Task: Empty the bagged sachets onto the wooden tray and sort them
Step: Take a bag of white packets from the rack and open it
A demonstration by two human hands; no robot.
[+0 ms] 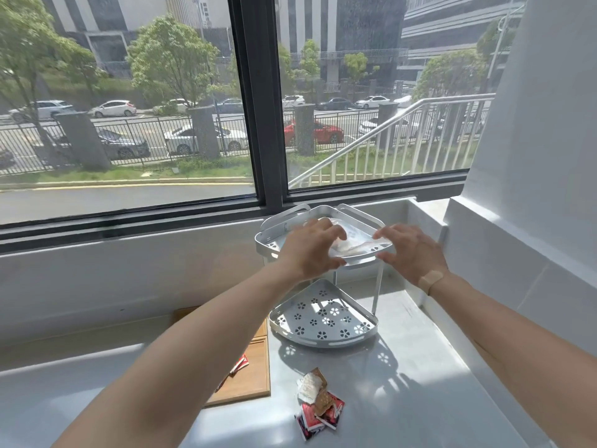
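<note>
A clear plastic zip bag (357, 242) lies flat on the top tier of a white metal corner rack (269, 242). My left hand (310, 250) hovers at the bag's left end and my right hand (410, 253) at its right end. The fingers of both hands are spread and curved around the bag's edges, not clenched. A small pile of sachets (318, 404), red, white and brown, lies on the grey counter near me. The wooden tray (256, 371) sits to the left, mostly hidden under my left forearm, with a red sachet (239, 363) on it.
The rack's lower tier (323, 318) has flower-shaped holes and holds nothing. The rack stands in the counter's far right corner, against the window sill and a white wall (517, 221). A large window fills the background. The grey counter (403, 383) stretches toward me.
</note>
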